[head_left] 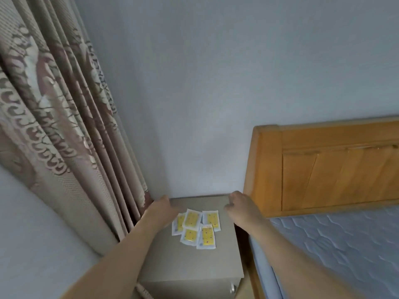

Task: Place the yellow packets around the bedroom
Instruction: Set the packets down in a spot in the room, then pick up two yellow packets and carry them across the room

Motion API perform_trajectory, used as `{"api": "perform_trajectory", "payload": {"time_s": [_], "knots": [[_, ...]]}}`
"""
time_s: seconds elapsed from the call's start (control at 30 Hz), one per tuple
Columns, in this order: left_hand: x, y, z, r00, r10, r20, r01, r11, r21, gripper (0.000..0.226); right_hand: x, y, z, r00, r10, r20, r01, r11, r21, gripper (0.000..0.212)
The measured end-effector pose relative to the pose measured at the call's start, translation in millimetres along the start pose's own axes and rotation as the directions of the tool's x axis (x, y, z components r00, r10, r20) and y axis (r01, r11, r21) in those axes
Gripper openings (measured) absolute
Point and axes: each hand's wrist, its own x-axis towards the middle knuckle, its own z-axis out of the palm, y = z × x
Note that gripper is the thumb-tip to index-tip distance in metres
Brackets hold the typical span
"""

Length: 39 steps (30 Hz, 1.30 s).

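Observation:
Several yellow packets (191,219) with white edges lie overlapping in a loose pile on the back half of a grey nightstand (190,266). My left hand (164,209) reaches over the nightstand's back left corner, just left of the pile; its fingers point away and are hidden. My right hand (239,203) hovers at the back right corner, to the right of the pile, fingers loosely curled with the thumb apart. I see nothing held in either hand, and neither touches a packet.
A patterned beige curtain (54,126) hangs to the left, right up against the nightstand. On the right stands a bed with a wooden headboard (323,169) and a blue quilted mattress (334,244). A pale wall (194,104) rises behind.

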Motion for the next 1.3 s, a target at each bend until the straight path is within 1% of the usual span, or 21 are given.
{"api": "perform_trajectory", "payload": {"time_s": [0.1,0.13,0.2,0.23,0.27,0.3,0.37,0.43,0.57,0.67,0.73,0.83,0.9,1.0,1.03,1.1,1.13,1.23,1.3], "knots": [[49,9,-1,1.000,-0.017,-0.027,0.019,0.996,0.090,0.049,62,4,5,0.999,0.041,0.029,-0.042,0.999,0.029,0.027],[70,12,4,1.000,-0.018,-0.023,0.020,0.993,0.114,0.049,85,7,9,0.998,0.050,0.039,-0.051,0.998,0.025,0.024],[109,14,17,0.999,-0.043,0.023,0.039,0.990,0.139,0.049,131,14,22,0.993,0.076,0.090,-0.074,0.997,-0.027,0.009],[129,15,26,0.997,-0.060,0.052,0.052,0.988,0.142,0.049,152,18,31,0.990,0.091,0.112,-0.087,0.995,-0.045,0.018],[149,14,36,0.994,-0.074,0.082,0.062,0.989,0.138,0.050,171,23,42,0.985,0.114,0.132,-0.108,0.993,-0.051,0.032],[170,12,48,0.992,-0.077,0.102,0.064,0.990,0.129,0.050,190,30,57,0.977,0.149,0.150,-0.144,0.989,-0.041,0.040],[212,9,79,0.986,-0.089,0.142,0.073,0.991,0.114,0.052,226,46,89,0.962,0.215,0.169,-0.213,0.976,-0.032,0.045],[252,5,116,0.978,-0.121,0.171,0.101,0.987,0.121,0.057,256,66,124,0.945,0.279,0.168,-0.273,0.960,-0.060,0.042],[314,-18,198,0.953,-0.233,0.196,0.190,0.957,0.217,0.064,298,110,200,0.922,0.347,0.175,-0.324,0.935,-0.147,0.031],[337,-35,242,0.939,-0.288,0.186,0.230,0.931,0.284,0.074,313,137,247,0.887,0.422,0.185,-0.395,0.903,-0.166,0.025],[347,-44,261,0.948,-0.283,0.147,0.223,0.917,0.330,0.079,323,149,271,0.853,0.486,0.190,-0.460,0.872,-0.168,0.029],[355,-50,275,0.962,-0.248,0.113,0.189,0.906,0.378,0.081,333,159,298,0.807,0.568,0.161,-0.547,0.822,-0.157,0.043],[358,-55,280,0.968,-0.226,0.111,0.178,0.926,0.333,0.078,338,159,310,0.787,0.606,0.119,-0.587,0.794,-0.158,0.049],[361,-60,284,0.972,-0.209,0.108,0.186,0.963,0.195,0.069,343,158,325,0.768,0.638,0.062,-0.625,0.767,-0.148,0.059],[362,-61,284,0.971,-0.212,0.112,0.195,0.971,0.141,0.065,345,157,327,0.761,0.646,0.063,-0.636,0.761,-0.126,0.056],[363,-65,286,0.965,-0.227,0.135,0.225,0.974,0.027,0.056,348,157,330,0.746,0.661,0.080,-0.655,0.750,-0.085,0.045],[363,-67,287,0.956,-0.241,0.166,0.249,0.968,-0.030,0.052,349,157,332,0.746,0.661,0.080,-0.658,0.750,-0.058,0.041],[365,-71,290,0.932,-0.255,0.256,0.300,0.941,-0.156,0.033,351,170,346,0.726,0.682,0.088,-0.684,0.730,-0.013,0.043],[366,-73,289,0.934,-0.237,0.268,0.295,0.933,-0.205,0.019,351,176,349,0.722,0.683,0.113,-0.688,0.725,0.014,0.048]]}}
